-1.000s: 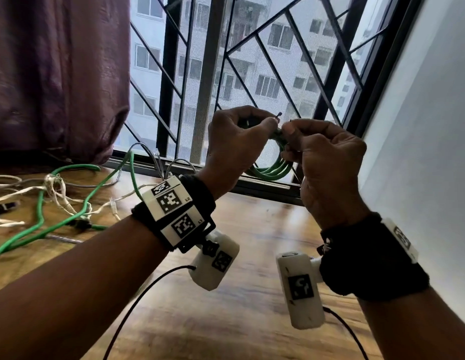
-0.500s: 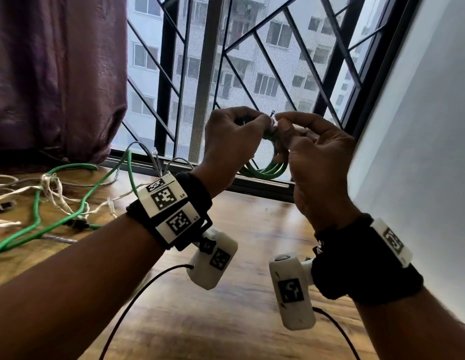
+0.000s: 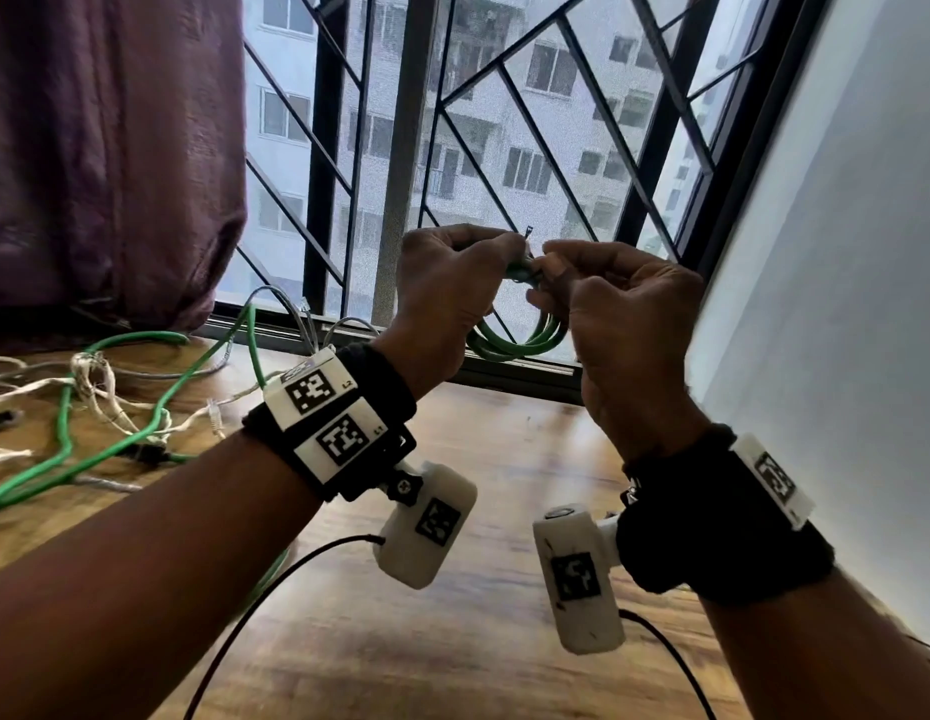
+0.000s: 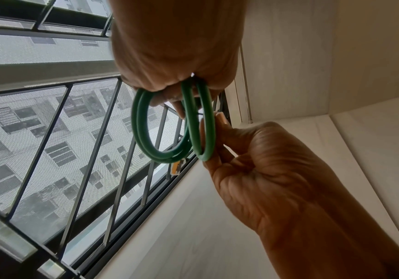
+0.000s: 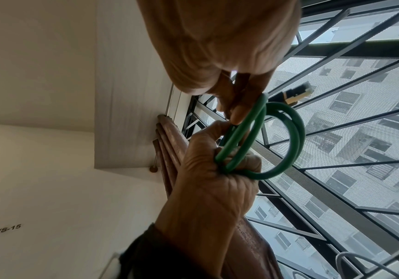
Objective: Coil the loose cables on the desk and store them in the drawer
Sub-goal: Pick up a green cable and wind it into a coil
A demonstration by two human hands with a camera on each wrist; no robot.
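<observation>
A small coil of green cable (image 3: 520, 345) hangs in the air in front of the window, held at its top by both hands. My left hand (image 3: 483, 257) grips the top of the loops with curled fingers. My right hand (image 3: 567, 262) pinches the same spot from the right. A thin dark tie end (image 3: 528, 232) sticks up between the fingertips. In the left wrist view the coil (image 4: 143, 122) dangles below my left hand (image 4: 177, 47), with the right hand (image 4: 265, 169) beside it. The right wrist view shows the coil (image 5: 296, 132) and its plug (image 5: 296, 93).
Loose cables lie tangled on the wooden desk (image 3: 452, 641) at the left: a long green cable (image 3: 89, 459), a white cable (image 3: 104, 387) and a grey cable (image 3: 296, 314). A dark curtain (image 3: 104, 148) hangs at the left. The window grille (image 3: 400, 148) is behind, a white wall (image 3: 842, 304) at the right.
Both hands have kept hold of the coil's top. The right fingertips have closed in toward the left ones, and the hands have shifted slightly.
</observation>
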